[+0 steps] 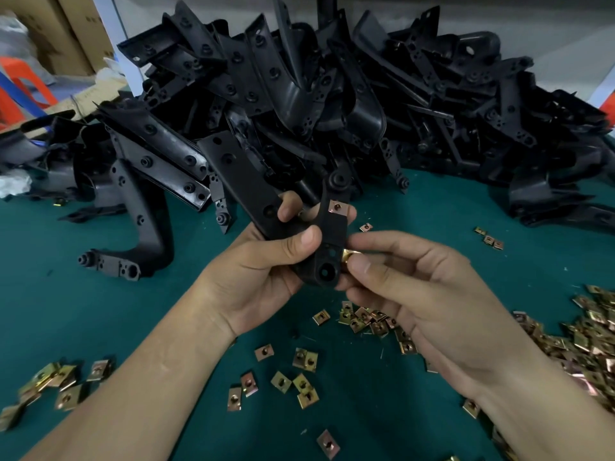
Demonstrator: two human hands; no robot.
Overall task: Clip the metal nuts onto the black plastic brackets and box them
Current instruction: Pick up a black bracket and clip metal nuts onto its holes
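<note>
My left hand point(263, 264) grips a black plastic bracket point(329, 234) above the green table, thumb across its middle. One copper-coloured metal nut point(336, 206) sits clipped on the bracket's upper arm. My right hand point(409, 281) pinches a brass-coloured metal nut point(348, 255) between thumb and forefinger, pressed against the bracket's right edge near its lower holes. Whether that nut is seated on the edge I cannot tell.
A big heap of black brackets point(316, 94) fills the back of the green table point(100, 311). Loose nuts lie scattered in front point(299, 377), with a thick pile at the right point(585, 344) and a cluster at the left point(60, 384). Cardboard boxes point(66, 24) stand far left.
</note>
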